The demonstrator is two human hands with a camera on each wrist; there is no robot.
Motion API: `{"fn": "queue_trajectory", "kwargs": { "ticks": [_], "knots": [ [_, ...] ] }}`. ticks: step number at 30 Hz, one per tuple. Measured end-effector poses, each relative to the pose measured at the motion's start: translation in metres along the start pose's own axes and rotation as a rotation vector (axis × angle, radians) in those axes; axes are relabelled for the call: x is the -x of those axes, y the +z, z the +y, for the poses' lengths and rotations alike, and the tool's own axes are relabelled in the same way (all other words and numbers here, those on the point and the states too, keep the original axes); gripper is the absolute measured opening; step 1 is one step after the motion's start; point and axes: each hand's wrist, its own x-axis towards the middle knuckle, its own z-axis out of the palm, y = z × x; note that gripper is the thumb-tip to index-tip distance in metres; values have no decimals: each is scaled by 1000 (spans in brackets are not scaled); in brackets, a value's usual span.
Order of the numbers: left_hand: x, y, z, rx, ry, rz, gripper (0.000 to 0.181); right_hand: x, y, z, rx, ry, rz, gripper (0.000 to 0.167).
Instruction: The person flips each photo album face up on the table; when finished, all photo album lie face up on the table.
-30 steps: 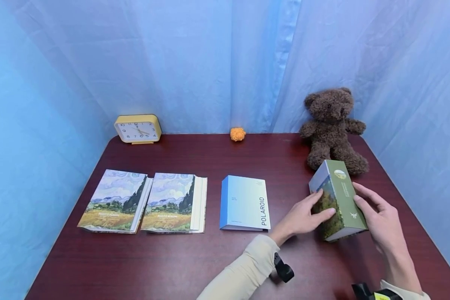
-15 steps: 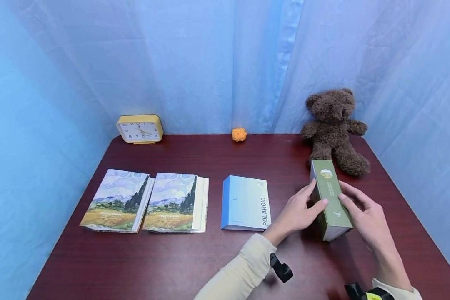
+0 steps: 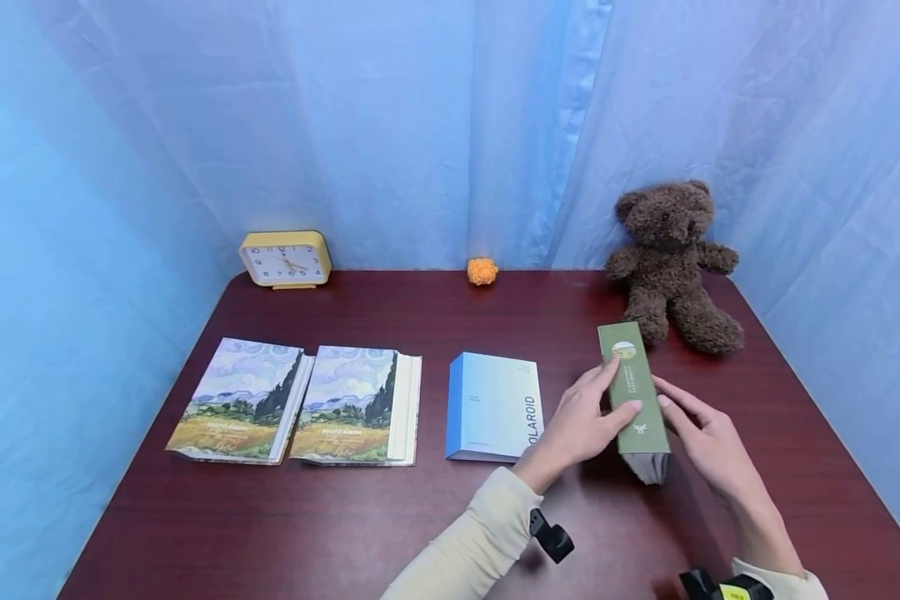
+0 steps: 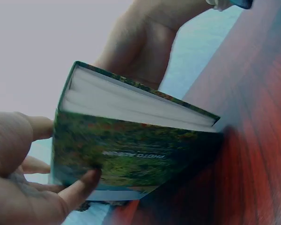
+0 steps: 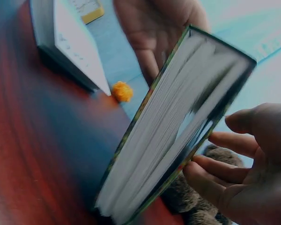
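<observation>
Between both hands, a thick green photo album (image 3: 636, 396) is held with its spine upward and its page edges facing the front. The left hand (image 3: 587, 415) grips its left side, thumb and a finger at the spine's edge. On the other side, the right hand (image 3: 708, 435) holds the right cover near the spine. The left wrist view shows the album's painted cover (image 4: 131, 152), with its lower edge close to the table. White pages (image 5: 164, 122) fan slightly between the covers in the right wrist view. Left of the hands lies a pale blue album marked POLAROID (image 3: 495, 408).
Two photo albums with landscape covers, one at far left (image 3: 236, 400) and one beside it (image 3: 348, 404), lie on the dark red table (image 3: 330, 533). A yellow clock (image 3: 285, 260), a small orange object (image 3: 482, 271) and a brown teddy bear (image 3: 667, 258) are along the back.
The green photo album has moved left and turned from a tilt, showing its left cover, to spine up. Both hands have moved left with it.
</observation>
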Motion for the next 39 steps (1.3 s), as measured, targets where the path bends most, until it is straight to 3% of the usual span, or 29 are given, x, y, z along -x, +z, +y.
{"fn": "queue_trajectory", "kwargs": {
  "ticks": [7,13,21,30,39],
  "knots": [
    [5,-10,0,-65,-142,-9,69,-4,8,10,231,34,-65,53],
    [9,-15,-1,-67,-185,7,67,-8,10,15,217,101,-123,61],
    [11,-11,-7,-78,-218,-15,63,-10,10,20,257,107,-122,64],
    [11,4,-12,-148,-207,-61,63,-7,5,21,316,147,-117,72],
    [10,15,-18,-209,-141,-77,62,-8,1,25,419,154,-92,75]
  ]
}}
